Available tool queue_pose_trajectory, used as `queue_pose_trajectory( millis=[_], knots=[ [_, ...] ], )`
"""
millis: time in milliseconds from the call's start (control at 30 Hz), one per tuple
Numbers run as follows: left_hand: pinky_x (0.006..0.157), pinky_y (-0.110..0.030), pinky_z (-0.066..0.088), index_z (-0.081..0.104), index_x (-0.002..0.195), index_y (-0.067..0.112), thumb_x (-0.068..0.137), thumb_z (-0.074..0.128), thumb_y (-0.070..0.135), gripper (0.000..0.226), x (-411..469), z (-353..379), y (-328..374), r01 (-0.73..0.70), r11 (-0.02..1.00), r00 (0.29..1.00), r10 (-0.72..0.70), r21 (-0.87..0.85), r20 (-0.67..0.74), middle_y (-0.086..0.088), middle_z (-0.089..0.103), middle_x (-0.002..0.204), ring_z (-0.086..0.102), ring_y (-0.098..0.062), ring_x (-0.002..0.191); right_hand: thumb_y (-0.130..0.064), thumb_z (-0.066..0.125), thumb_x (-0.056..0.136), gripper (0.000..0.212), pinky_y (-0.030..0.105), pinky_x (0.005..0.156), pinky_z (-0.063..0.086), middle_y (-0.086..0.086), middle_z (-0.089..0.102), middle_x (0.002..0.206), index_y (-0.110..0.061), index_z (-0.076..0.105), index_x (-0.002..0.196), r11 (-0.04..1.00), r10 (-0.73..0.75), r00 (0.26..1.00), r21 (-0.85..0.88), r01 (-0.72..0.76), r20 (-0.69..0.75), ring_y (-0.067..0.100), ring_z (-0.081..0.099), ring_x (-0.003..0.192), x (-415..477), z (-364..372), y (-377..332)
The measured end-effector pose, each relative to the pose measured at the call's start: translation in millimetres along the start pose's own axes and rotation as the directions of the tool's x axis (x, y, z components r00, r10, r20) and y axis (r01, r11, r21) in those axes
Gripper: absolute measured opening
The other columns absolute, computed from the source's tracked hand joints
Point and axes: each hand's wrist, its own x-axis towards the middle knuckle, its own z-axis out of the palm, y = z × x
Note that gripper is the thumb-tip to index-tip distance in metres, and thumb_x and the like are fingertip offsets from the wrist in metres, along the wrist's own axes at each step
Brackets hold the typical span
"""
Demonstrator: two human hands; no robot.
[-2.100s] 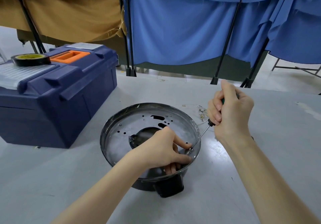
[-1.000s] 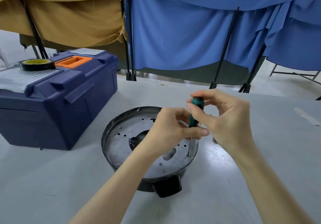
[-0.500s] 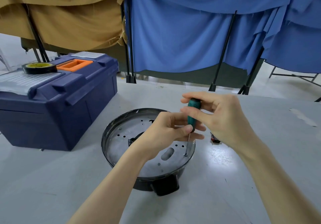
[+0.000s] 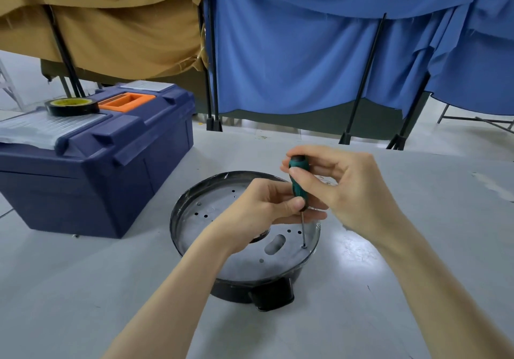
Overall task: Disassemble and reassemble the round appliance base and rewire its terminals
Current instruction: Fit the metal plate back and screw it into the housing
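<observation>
Reaching in from the near edge of the tabletop [image 4: 83, 280], a person's two bare forearms converge on a round appliance base [image 4: 236, 292]. It sits on the grey surface directly beneath both grips, its black socket block [image 4: 274, 294] facing the wearer. Below the grips, the tip of a green-handled screwdriver [image 4: 299, 183] stands almost upright on a small screw [image 4: 304, 246] near the right rim of the perforated metal plate [image 4: 250, 264], just right of an oblong slot [image 4: 275, 244].

The left hand [image 4: 258, 205] pinches the lower end of the handle where it meets the shank, apparently to hold the blade centred on the screw head. The right hand [image 4: 345, 191] closes thumb and fingertips round the handle's top, a hold suited to twirling the tool. Whether the screw is going in or coming out cannot be told.

Well to the left of the grips and farther back sits a closed navy toolbox [image 4: 97, 177] with an orange recess in its lid. A roll of black tape [image 4: 71, 106] lies on top, likely kept handy for the wiring. Beyond the grips, past the tabletop's far edge, blue curtains [image 4: 292, 66] and tan curtains [image 4: 111, 24] hang on black stands [image 4: 367, 80].
</observation>
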Motion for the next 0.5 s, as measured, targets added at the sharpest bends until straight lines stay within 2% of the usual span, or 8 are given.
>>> queue_pose_trajectory(
  millis=[67, 133, 200, 267, 300, 367, 433, 500],
  knots=[
    [0.086, -0.029, 0.057, 0.07, 0.103, 0.001, 0.089, 0.069, 0.006, 0.014, 0.9, 6.2, -1.7, -0.005, 0.998, 0.996, 0.011, 0.07, -0.089, -0.009, 0.076, 0.097, 0.073, -0.028, 0.096, -0.012, 0.078, 0.082, 0.017, 0.026, 0.086, 0.057, -0.007, 0.075, 0.088, -0.014, 0.074, 0.097, 1.0, 0.003, 0.989, -0.025, -0.007, -0.146, 0.005, 0.072, 0.084, -1.1, 4.3, -0.2],
    [0.07, -0.024, 0.058, 0.072, 0.088, 0.004, 0.083, 0.076, 0.007, 0.007, 3.4, 14.3, -4.0, -0.037, 0.995, 0.981, 0.054, 0.096, -0.184, -0.008, 0.075, 0.079, 0.074, -0.028, 0.08, -0.015, 0.081, 0.079, 0.015, 0.022, 0.079, 0.056, -0.008, 0.072, 0.08, -0.013, 0.072, 0.092, 0.992, -0.019, 0.966, -0.123, -0.013, -0.257, 0.006, 0.069, 0.076, -1.3, 9.5, 0.1],
    [0.075, -0.032, 0.06, 0.071, 0.088, 0.002, 0.087, 0.071, 0.007, 0.005, 7.5, 19.2, -4.9, -0.065, 0.99, 0.982, 0.085, 0.123, -0.167, -0.007, 0.073, 0.072, 0.073, -0.026, 0.071, -0.019, 0.081, 0.079, 0.016, 0.028, 0.073, 0.055, -0.004, 0.068, 0.077, -0.012, 0.068, 0.088, 0.966, -0.072, 0.936, -0.259, -0.021, -0.344, 0.011, 0.066, 0.071, -2.4, 16.3, -0.7],
    [0.085, -0.036, 0.059, 0.072, 0.095, 0.002, 0.093, 0.064, 0.008, 0.011, 9.1, 18.2, -0.4, -0.039, 0.987, 0.995, 0.052, 0.155, -0.083, -0.004, 0.074, 0.077, 0.072, -0.021, 0.075, -0.025, 0.08, 0.079, 0.026, 0.04, 0.068, 0.053, 0.0, 0.065, 0.073, -0.011, 0.06, 0.085, 0.928, -0.064, 0.9, -0.357, -0.105, -0.43, 0.02, 0.061, 0.067, -3.4, 19.5, -3.0],
    [0.088, -0.037, 0.058, 0.072, 0.1, 0.0, 0.095, 0.061, 0.008, 0.014, 9.5, 15.7, 1.5, -0.017, 0.987, 0.999, 0.024, 0.161, -0.044, -0.007, 0.075, 0.083, 0.073, -0.023, 0.081, -0.029, 0.08, 0.079, 0.031, 0.043, 0.066, 0.051, 0.0, 0.063, 0.071, -0.011, 0.054, 0.083, 0.913, -0.052, 0.903, -0.387, -0.13, -0.426, 0.023, 0.059, 0.066, -3.6, 17.5, -4.4],
    [0.094, -0.04, 0.055, 0.068, 0.109, -0.004, 0.098, 0.055, 0.005, 0.02, 9.2, 11.1, 2.8, 0.018, 0.989, 1.0, -0.019, 0.149, 0.006, -0.015, 0.074, 0.097, 0.072, -0.031, 0.093, -0.036, 0.077, 0.08, 0.03, 0.04, 0.07, 0.053, -0.004, 0.064, 0.074, -0.015, 0.057, 0.087, 0.922, 0.011, 0.957, -0.367, -0.122, -0.291, 0.019, 0.063, 0.072, -2.0, 6.1, -3.7],
    [0.096, -0.04, 0.054, 0.066, 0.114, -0.004, 0.1, 0.049, 0.003, 0.023, 7.8, 8.9, 1.0, 0.043, 0.99, 0.999, -0.046, 0.131, 0.019, -0.018, 0.073, 0.104, 0.071, -0.033, 0.099, -0.035, 0.07, 0.085, 0.028, 0.031, 0.087, 0.054, -0.011, 0.069, 0.091, -0.024, 0.067, 0.111, 0.966, 0.122, 0.99, -0.219, -0.135, -0.072, 0.006, 0.068, 0.091, -2.9, -5.4, -5.8],
    [0.096, -0.038, 0.053, 0.064, 0.115, -0.004, 0.101, 0.047, 0.002, 0.023, 6.4, 7.5, -2.6, 0.054, 0.992, 0.998, -0.057, 0.114, 0.024, -0.018, 0.073, 0.106, 0.07, -0.032, 0.102, -0.02, 0.067, 0.09, 0.035, 0.028, 0.094, 0.054, -0.01, 0.071, 0.107, -0.021, 0.065, 0.125, 0.99, 0.129, 0.99, -0.058, -0.125, 0.06, 0.003, 0.069, 0.099, -4.6, -13.5, -4.1]
  ],
)
